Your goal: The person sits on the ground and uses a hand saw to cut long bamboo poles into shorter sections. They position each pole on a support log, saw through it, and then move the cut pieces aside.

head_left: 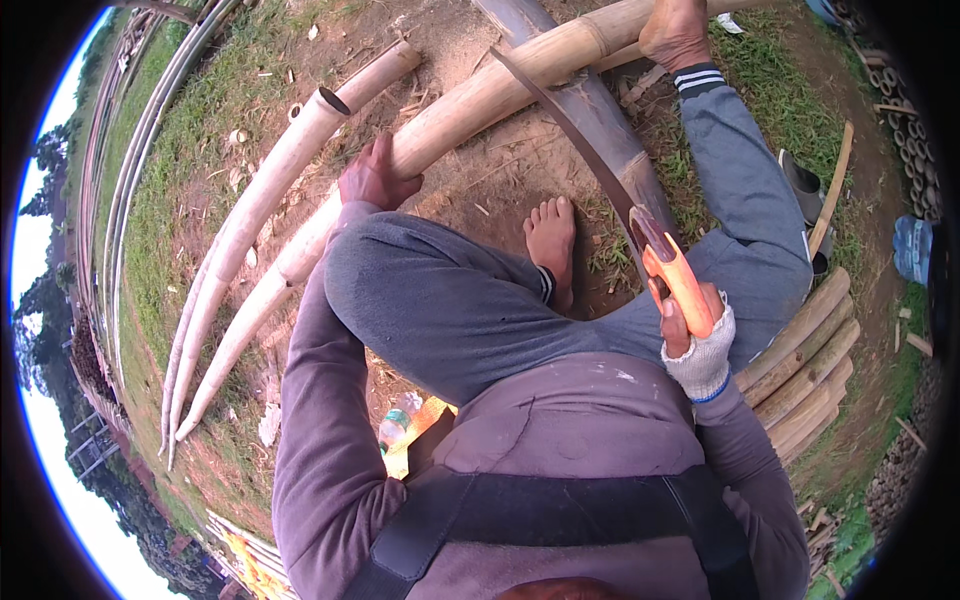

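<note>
My left hand (378, 177), bare, is wrapped around a long pale bamboo pole (475, 108) that slants up to the right. In my right hand (698, 345), which wears a white fingerless glove, is the orange handle of a handsaw (684, 288). Its long, slightly curved blade reaches up and left, with the tip end over the pale pole. Whether the teeth sit in a cut cannot be made out. A thicker grey bamboo pole (618, 125) lies crosswise under the pale one. My right foot (676, 32) rests on the pole's upper right part.
More bamboo poles (262, 190) lie to the left, one showing a hollow end. Several cut bamboo lengths (805, 360) are beside my right hip. My left foot (550, 240) is on the soil. A plastic bottle (394, 428) lies at lower left, a blue-tinted container (912, 248) far right.
</note>
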### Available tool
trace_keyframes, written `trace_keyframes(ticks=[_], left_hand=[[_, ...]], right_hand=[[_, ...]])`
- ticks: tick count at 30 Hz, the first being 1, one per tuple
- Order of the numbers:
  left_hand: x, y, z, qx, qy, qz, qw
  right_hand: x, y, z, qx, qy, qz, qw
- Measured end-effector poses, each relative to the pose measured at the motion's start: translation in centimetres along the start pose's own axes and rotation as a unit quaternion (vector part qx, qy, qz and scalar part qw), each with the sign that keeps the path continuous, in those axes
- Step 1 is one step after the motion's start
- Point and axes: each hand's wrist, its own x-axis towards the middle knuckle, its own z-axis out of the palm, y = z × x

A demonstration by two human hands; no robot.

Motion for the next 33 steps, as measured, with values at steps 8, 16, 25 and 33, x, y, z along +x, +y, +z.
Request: trace_keyframes(ticks=[8,16,25,33], left_hand=[[1.3,1.9,-1.3,0.016,-0.020,-0.008,1.000],[0.1,0.4,-0.4,0.001,-0.035,-0.023,0.999],[0.7,1.7,-0.7,0.018,-0.030,-0.022,0.999],[-0.2,0.4,-0.6,0.009,-0.033,-0.030,0.999]], right_hand=[[22.2,2.3,13.3,-0.021,0.099,0.040,0.994],[-0.5,1.7,1.6,0.011,0.011,0.001,1.000],[20.3,3.0,13.5,0.018,0.103,0.031,0.994],[-1.3,0.5,0.9,-0.011,-0.016,-0.009,1.000]])
